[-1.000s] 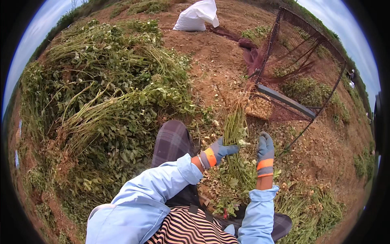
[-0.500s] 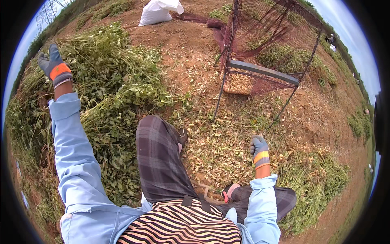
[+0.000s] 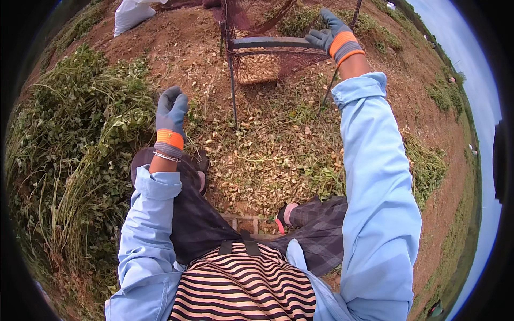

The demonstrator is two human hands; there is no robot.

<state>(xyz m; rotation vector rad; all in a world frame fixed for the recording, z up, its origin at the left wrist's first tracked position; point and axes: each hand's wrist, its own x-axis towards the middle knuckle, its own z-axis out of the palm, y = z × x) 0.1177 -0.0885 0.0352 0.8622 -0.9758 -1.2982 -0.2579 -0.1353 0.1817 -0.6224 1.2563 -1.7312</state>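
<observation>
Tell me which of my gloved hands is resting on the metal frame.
Your right hand: stretched forward, its glove lies on the grey top bar of the metal frame. Your left hand is loosely curled above your knee, touching no bar.

sleeves: light blue | gloves: grey, orange cuffs | top: striped

I see matt grey knitted cloth gloves with orange cuffs on my left hand (image 3: 171, 115) and right hand (image 3: 333, 35); the dark metal bar frame (image 3: 270, 43) looks smooth, dull.
</observation>
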